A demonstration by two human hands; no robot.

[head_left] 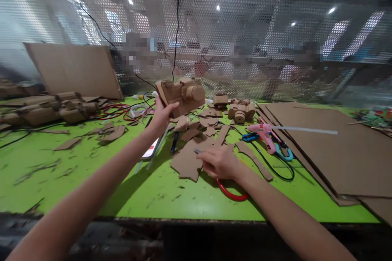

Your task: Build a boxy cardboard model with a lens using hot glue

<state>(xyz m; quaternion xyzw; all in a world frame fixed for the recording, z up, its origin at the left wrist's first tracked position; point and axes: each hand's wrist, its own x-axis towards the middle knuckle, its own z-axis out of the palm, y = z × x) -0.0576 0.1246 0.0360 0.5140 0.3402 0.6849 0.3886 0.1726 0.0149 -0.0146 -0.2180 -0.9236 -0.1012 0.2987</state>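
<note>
My left hand grips a cardboard camera model by its left side and holds it up above the green table. The model's round lens part faces right. Lower and to the right, my right hand is closed over a flat cardboard piece, with a small grey tip showing beyond its fingers. A red curved handle shows just below this hand; whether the two are joined is hidden. Cardboard scraps lie between and behind the hands.
A pink glue gun and blue-handled scissors lie right of centre. Another cardboard camera sits behind. Large cardboard sheets cover the right side. Several cardboard models stand at the left, and a phone lies beneath my left forearm.
</note>
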